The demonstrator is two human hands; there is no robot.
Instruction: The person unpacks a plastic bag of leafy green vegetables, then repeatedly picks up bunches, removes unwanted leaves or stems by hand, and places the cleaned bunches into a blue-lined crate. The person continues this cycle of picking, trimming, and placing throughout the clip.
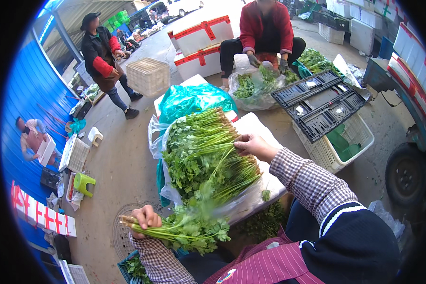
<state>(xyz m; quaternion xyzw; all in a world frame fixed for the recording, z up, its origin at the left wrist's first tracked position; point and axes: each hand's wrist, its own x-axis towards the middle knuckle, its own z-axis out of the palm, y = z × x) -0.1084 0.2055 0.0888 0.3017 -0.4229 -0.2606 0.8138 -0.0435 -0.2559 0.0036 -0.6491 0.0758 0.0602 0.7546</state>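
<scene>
My left hand [146,220] grips a bunch of long-stemmed leafy herbs [195,232], possibly coriander or Chinese celery. Its pale root ends poke out to the left, and its leaves spread right over my lap. Before me, a large pile of the same herbs [198,152] lies on clear plastic on a white foam box [275,181]. The pile's leaves point left and its brownish roots right. At the root side, my right hand [254,146] pinches a stalk between thumb and fingers. Some leaves between my hands are blurred.
A teal plastic bag [195,97] lies behind the pile. To the right, a black folded crate [319,103] rests on a white basket [351,142]. Opposite, a gloved person [266,32] handles greens. A standing person [101,64] is near a blurred pale crate [148,76].
</scene>
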